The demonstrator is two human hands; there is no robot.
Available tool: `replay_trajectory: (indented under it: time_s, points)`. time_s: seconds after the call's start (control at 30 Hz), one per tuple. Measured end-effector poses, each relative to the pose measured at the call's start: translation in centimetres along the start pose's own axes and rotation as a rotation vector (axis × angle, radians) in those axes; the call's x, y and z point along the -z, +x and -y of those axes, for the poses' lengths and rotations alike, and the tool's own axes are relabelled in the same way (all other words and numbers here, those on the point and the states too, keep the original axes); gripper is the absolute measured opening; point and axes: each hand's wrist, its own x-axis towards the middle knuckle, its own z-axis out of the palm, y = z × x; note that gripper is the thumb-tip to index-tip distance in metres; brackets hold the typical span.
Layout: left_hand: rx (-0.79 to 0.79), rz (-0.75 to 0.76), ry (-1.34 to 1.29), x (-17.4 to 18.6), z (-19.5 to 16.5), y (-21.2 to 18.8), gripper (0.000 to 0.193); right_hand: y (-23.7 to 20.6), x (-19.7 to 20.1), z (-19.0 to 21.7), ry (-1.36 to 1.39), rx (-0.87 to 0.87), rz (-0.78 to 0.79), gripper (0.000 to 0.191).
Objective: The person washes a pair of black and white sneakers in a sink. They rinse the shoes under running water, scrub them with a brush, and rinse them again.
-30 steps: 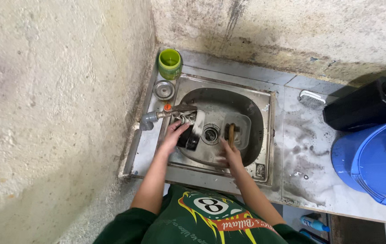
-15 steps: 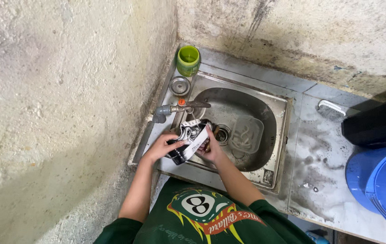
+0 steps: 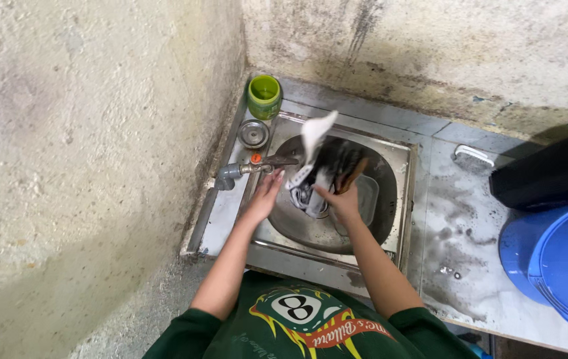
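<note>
A steel sink [image 3: 400,199] sits in a wet counter against a concrete corner. My left hand [image 3: 265,196] reaches in beside the tap [image 3: 251,167], its fingertips on the lower edge of a black and white shoe [image 3: 327,166]. The shoe stands tilted over the basin, and a white flap [image 3: 317,131] of it is blurred in the air. Just right of the shoe, my right hand [image 3: 342,205] grips a brown-handled brush [image 3: 353,175] and presses it against the shoe.
A green cup [image 3: 264,96] and a round metal strainer [image 3: 254,133] stand behind the tap. A clear plastic tub [image 3: 367,199] lies in the basin. On the soapy counter to the right are a small white object [image 3: 473,156], a black container [image 3: 550,176] and a blue bucket [image 3: 553,266].
My hands lifted the shoe from the near left of the basin toward the middle under the tap. My right hand now holds the brush against it, and the white flap has flipped upward.
</note>
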Motion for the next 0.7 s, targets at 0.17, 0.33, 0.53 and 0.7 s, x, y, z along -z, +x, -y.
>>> replay_trajectory:
  time_s: [0.17, 0.33, 0.53, 0.7]
  points:
    - [0.231, 0.041, -0.288, -2.9, 2.7, 2.6, 0.074, -1.9, -1.5, -1.7, -0.237, 0.298, 0.121, 0.114]
    - [0.352, -0.101, -0.059, -2.9, 4.3, 1.0, 0.079, -3.0, -1.8, -2.3, -0.112, -0.048, 0.072, 0.098]
    - [0.507, 0.070, 0.276, 0.1, -2.1, -0.8, 0.083, -1.7, 0.8, -0.7, 0.093, -0.002, 0.210, 0.096]
    - [0.431, -0.143, 0.554, 1.2, -4.6, -0.9, 0.093, 0.6, 3.7, -1.0, 0.200, -0.033, 0.266, 0.084]
